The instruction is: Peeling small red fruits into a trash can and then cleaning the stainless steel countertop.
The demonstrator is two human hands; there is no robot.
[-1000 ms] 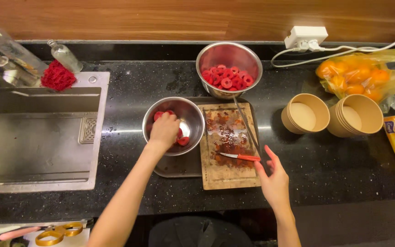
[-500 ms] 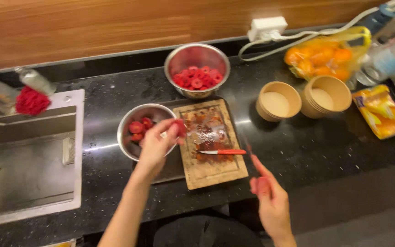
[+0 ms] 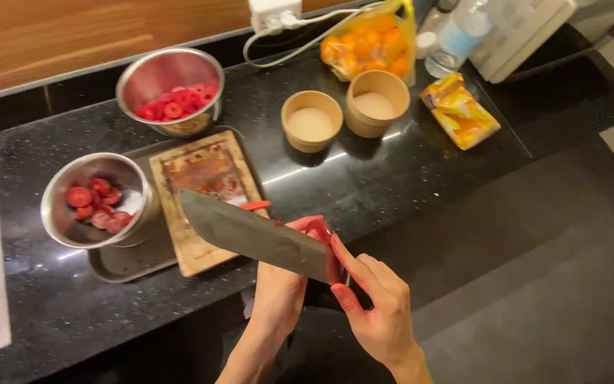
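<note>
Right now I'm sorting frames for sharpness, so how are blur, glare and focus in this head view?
Head view: the knife blade is smeared by motion blur, and both the left hand and right hand look soft; a bright streak of glare crosses the black countertop below the paper cups; the steel bowls show highlights; the picture is tilted.

Both forearms and hands, left point(image 3: 278, 291) and right point(image 3: 378, 313), are bare, sleeveless.
</note>
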